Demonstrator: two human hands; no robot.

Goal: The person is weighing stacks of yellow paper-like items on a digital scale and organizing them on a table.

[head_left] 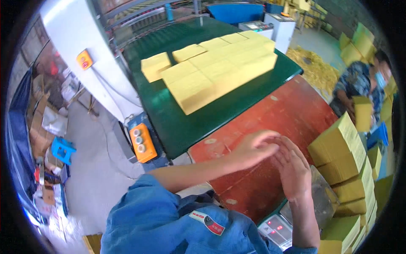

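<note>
Over the red board [275, 111], my left hand [255, 149] and my right hand [294, 169] come together, fingertips touching or overlapping. Both hold nothing that I can see. The left hand's fingers reach out toward the right palm, slightly blurred, with the tips partly hidden. My right hand points upward with its fingers stretched. Beyond the board, stacks of yellow paper [220, 67] sit in rows on a green conveyor belt [165, 127]; one stack at the left stands a little apart.
Tall piles of yellow paper [351, 165] rise on my right, beside a scale with a lit display [277, 230]. An orange button box [143, 142] is at the belt's near left corner. A masked person [359, 89] holds a yellow stack at far right. A blue stool [62, 149] stands left.
</note>
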